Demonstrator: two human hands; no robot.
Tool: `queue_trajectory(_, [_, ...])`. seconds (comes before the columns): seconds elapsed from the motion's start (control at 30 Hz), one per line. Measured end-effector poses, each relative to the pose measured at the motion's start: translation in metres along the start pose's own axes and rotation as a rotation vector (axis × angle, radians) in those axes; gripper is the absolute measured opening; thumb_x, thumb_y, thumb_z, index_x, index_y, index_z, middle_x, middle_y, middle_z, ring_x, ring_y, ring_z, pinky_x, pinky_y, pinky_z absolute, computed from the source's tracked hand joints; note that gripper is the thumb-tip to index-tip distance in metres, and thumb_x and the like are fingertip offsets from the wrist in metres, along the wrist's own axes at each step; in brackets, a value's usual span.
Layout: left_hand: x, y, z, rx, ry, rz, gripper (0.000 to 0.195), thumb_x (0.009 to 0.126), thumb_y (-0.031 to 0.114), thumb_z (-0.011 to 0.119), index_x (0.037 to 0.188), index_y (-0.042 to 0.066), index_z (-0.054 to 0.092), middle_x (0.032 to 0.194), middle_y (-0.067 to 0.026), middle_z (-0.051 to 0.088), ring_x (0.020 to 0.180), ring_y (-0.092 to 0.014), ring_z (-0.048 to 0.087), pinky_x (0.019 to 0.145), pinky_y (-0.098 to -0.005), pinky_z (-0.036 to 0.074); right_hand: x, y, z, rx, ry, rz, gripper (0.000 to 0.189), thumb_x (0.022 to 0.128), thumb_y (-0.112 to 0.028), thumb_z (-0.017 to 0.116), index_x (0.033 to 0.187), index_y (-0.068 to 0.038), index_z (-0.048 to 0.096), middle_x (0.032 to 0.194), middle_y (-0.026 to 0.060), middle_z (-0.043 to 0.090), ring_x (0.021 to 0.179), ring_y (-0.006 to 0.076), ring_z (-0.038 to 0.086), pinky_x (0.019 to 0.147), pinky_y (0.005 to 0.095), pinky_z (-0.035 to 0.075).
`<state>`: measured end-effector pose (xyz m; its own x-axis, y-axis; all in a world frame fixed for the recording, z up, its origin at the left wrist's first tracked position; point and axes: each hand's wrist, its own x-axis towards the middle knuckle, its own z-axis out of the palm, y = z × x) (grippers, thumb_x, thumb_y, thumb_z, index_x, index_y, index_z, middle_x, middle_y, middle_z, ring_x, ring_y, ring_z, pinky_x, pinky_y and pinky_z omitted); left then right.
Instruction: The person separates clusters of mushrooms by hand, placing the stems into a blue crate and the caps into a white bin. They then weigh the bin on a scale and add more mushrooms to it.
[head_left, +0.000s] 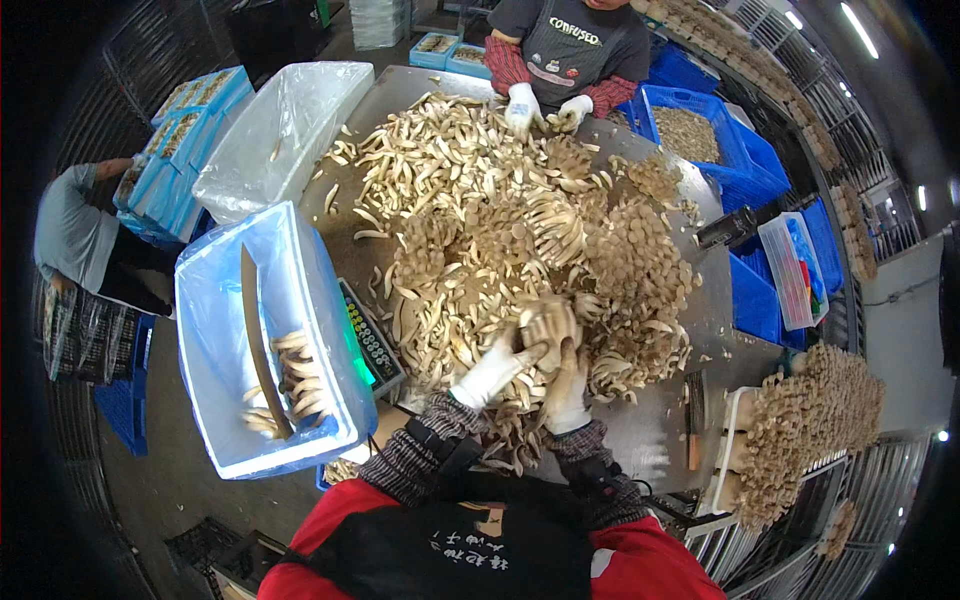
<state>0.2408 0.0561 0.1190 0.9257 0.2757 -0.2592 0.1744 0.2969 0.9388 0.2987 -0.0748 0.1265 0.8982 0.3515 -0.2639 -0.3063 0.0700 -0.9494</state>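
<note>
My left hand (493, 369), in a white glove, grips the left side of a mushroom clump (551, 324). My right hand (568, 394), in a stained white glove, holds the same clump from its lower right. The clump is blurred, just over the near part of a big heap of loose mushrooms (442, 165) on the metal table (637, 427). Larger uncut-looking clusters (637, 255) lie on the heap's right side. Close to my forearms, some darker mushrooms (514, 439) rest at the table's near edge.
Left stands a plastic-lined box (202, 375) with some mushrooms and a brown strip, beside a keypad scale (371, 341). Beyond is a lined bin (262, 142). A wood-handled tool (694, 450) lies right, near stacked mushroom blocks (810, 427). A gloved co-worker (570, 60) works opposite; another person (82, 232) bends at left.
</note>
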Motion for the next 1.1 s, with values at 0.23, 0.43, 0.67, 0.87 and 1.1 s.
queue_trajectory(0.23, [-0.031, -0.005, 0.017, -0.568, 0.231, -0.018, 0.088, 0.081, 0.008, 0.077, 0.147, -0.001, 0.02, 0.12, -0.0162, 0.061, 0.099, -0.021, 0.063, 0.09, -0.0288, 0.051, -0.032, -0.001, 0.011, -0.68, 0.133, -0.489, 0.046, 0.095, -0.029, 0.059, 0.123, 0.007, 0.056, 0.122, 0.0233, 0.056, 0.113, 0.039, 0.053, 0.102, 0.0428, 0.04])
queue_trajectory(0.43, [-0.033, -0.036, -0.011, -0.336, 0.458, -0.035, 0.099, 0.086, 0.045, 0.07, 0.15, -0.004, 0.014, 0.134, -0.0254, 0.051, 0.121, -0.028, 0.053, 0.105, -0.034, 0.04, -0.031, 0.024, 0.003, -0.512, -0.01, -0.541, 0.03, 0.09, -0.011, 0.061, 0.114, 0.006, 0.056, 0.115, 0.0272, 0.056, 0.101, 0.0322, 0.058, 0.086, 0.0417, 0.051])
queue_trajectory(0.67, [-0.044, -0.032, -0.009, -0.796, 0.335, 0.097, 0.06, 0.095, 0.016, 0.06, 0.144, -0.003, 0.032, 0.136, -0.0186, 0.051, 0.122, -0.025, 0.054, 0.101, -0.0313, 0.044, -0.03, 0.006, 0.011, -0.561, -0.255, -0.395, 0.026, 0.086, -0.007, 0.067, 0.108, 0.001, 0.056, 0.095, 0.0135, 0.057, 0.079, 0.0191, 0.059, 0.061, 0.0293, 0.051])
queue_trajectory(0.87, [-0.05, -0.036, -0.022, -0.616, 0.144, -0.005, 0.079, 0.089, 0.021, 0.068, 0.148, -0.003, 0.022, 0.138, -0.0215, 0.048, 0.123, -0.026, 0.053, 0.102, -0.0331, 0.046, -0.02, 0.009, 0.006, -0.165, -0.298, -0.032, 0.057, 0.09, -0.025, 0.067, 0.13, 0.007, 0.044, 0.118, 0.023, 0.059, 0.109, 0.0241, 0.059, 0.088, 0.0307, 0.053])
queue_trajectory(1.1, [-0.054, -0.023, -0.003, -0.273, 0.312, 0.266, 0.1, 0.075, 0.018, 0.08, 0.148, -0.005, 0.014, 0.136, -0.0252, 0.045, 0.123, -0.031, 0.051, 0.103, -0.0361, 0.045, -0.045, 0.0, 0.032, 0.127, -0.219, -0.102, 0.044, 0.083, 0.004, 0.064, 0.125, 0.003, 0.05, 0.114, 0.0102, 0.06, 0.091, 0.0157, 0.061, 0.076, 0.027, 0.053])
